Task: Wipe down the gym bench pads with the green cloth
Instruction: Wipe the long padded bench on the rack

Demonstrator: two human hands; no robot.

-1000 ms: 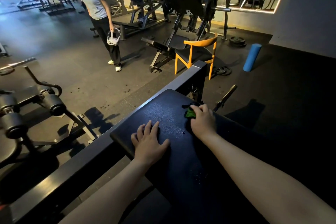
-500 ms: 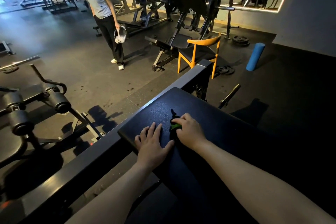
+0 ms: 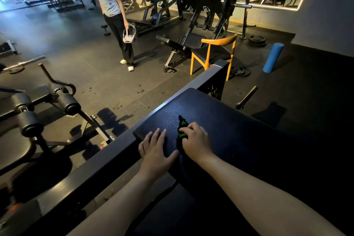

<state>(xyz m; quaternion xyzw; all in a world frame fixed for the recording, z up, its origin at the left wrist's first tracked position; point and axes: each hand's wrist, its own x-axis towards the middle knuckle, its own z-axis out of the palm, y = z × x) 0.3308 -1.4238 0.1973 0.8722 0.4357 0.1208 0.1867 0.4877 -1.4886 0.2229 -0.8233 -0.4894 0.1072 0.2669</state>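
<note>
Our left hand (image 3: 155, 151) lies spread flat on the bench pad (image 3: 220, 120); just beside it, our right hand (image 3: 197, 142) grips the green cloth (image 3: 182, 130).

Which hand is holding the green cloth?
The right hand: it grips the crumpled green cloth, while the left hand lies flat on the black bench pad.

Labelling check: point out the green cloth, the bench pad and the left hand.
green cloth (image 3: 181, 134), head view, bright fold beside the knuckles.
bench pad (image 3: 220, 113), head view, bare top surface.
left hand (image 3: 154, 149), head view, back of the hand.
</note>
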